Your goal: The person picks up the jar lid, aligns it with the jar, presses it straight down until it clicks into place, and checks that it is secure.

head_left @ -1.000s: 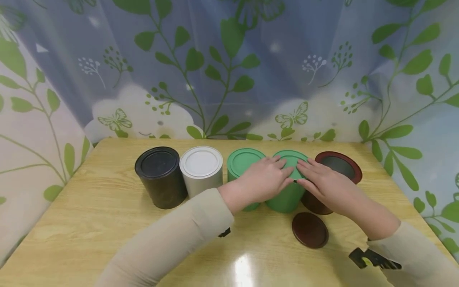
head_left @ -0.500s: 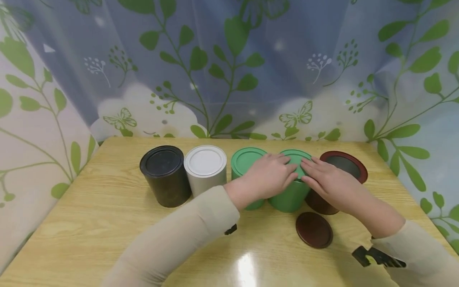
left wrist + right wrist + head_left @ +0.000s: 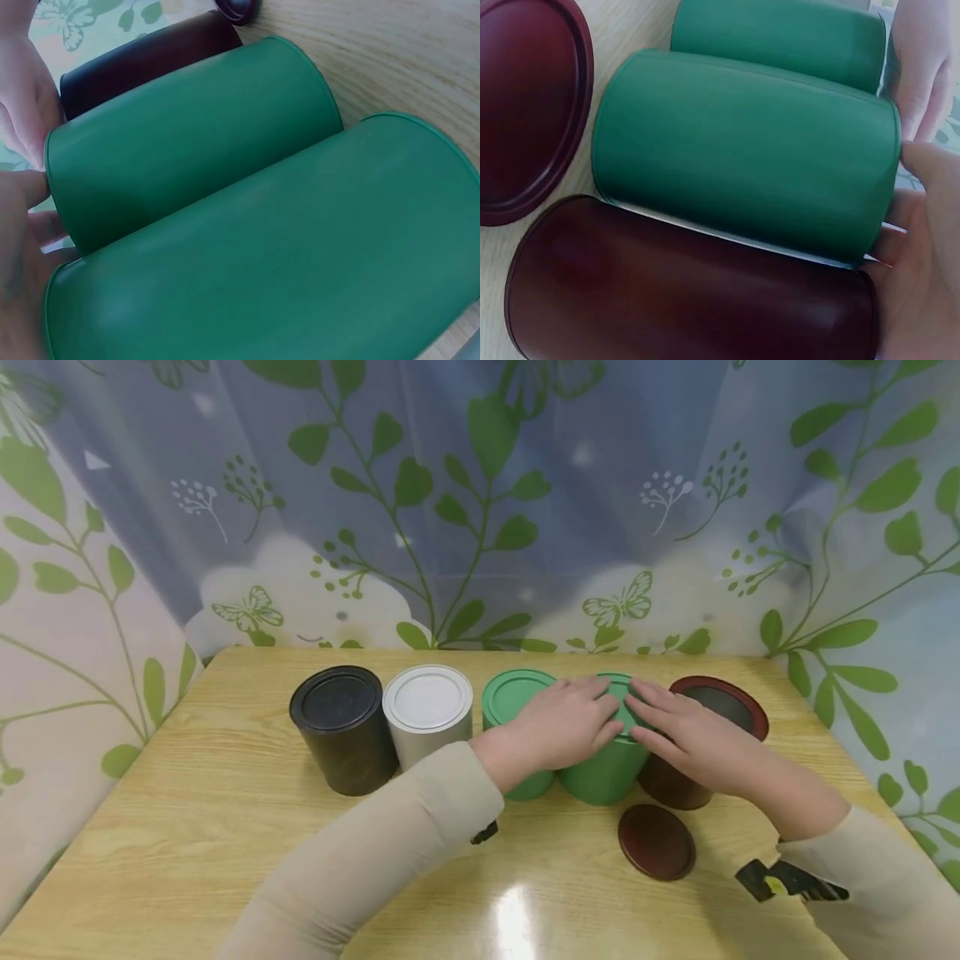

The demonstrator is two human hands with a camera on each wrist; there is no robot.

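The left hand (image 3: 566,720) and right hand (image 3: 678,728), nearly straight-fingered and gripping nothing, rest upon the green, cylindrical, metal-looking can (image 3: 602,775) at eleven o'clock from the dark-red, round, metal-looking lid (image 3: 657,842), and pressing evenly probably works best.

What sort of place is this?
Probably a small curtained-off indoor workspace: a flat, light wood-grain tabletop, blue-and-white cloth hangings printed with green leaves behind it, and a row of black, white, green and dark-red cylindrical canisters.

Head view high, facing forward-down; wrist views close, seemingly side-on, both sharing green cans (image 3: 746,154).
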